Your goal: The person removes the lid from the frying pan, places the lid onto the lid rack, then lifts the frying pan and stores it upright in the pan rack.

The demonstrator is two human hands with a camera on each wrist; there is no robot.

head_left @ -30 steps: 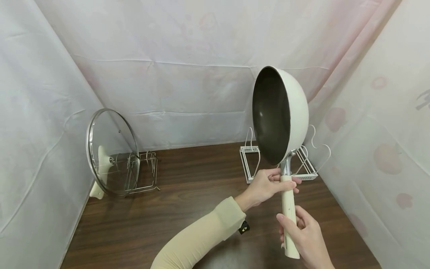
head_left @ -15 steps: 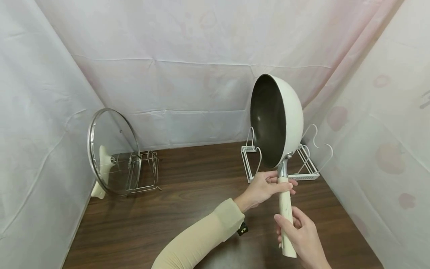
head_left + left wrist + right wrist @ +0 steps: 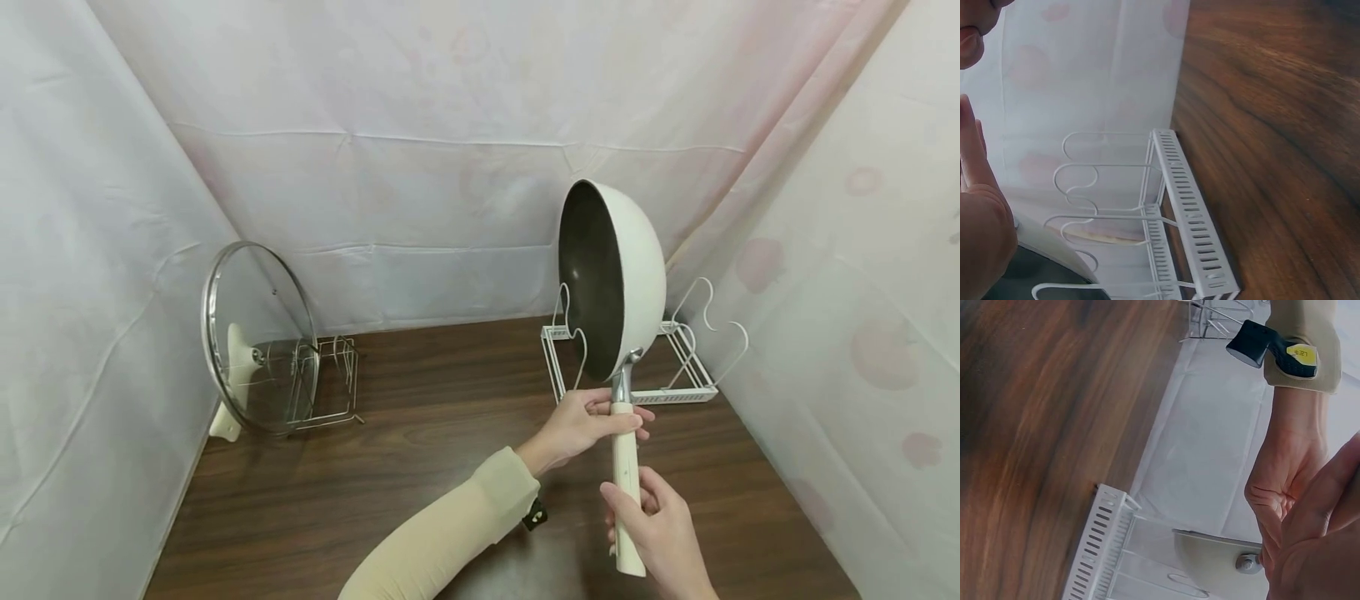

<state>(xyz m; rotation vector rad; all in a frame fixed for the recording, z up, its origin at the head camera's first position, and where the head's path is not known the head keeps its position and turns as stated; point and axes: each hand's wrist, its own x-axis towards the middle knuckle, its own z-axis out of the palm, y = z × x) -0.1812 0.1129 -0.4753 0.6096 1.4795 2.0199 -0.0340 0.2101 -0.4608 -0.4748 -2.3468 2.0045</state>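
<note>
A white wok (image 3: 645,267) with a dark inside stands on edge in the head view, its opening facing left. Its cream handle (image 3: 626,467) points down toward the person. My left hand (image 3: 577,427) grips the top of the handle just below the metal neck, thumb across the front. Lower down, my right hand (image 3: 660,525) holds the handle near its end. The wok's lower part overlaps the white wire rack (image 3: 675,397), between its curved dividers. In the left wrist view the rack (image 3: 1194,219) shows beside the wok's dark rim (image 3: 1035,275).
At the left, a glass lid (image 3: 262,375) with a metal rim and cream handle stands upright in a silver wire rack (image 3: 337,383). Brown wood-grain table (image 3: 420,417) lies between the racks. Pale printed curtains (image 3: 450,192) close off the back and both sides.
Both hands have brought the wok downward and slightly left, its lower part now among the rack's dividers. The lid and both racks stay in place.
</note>
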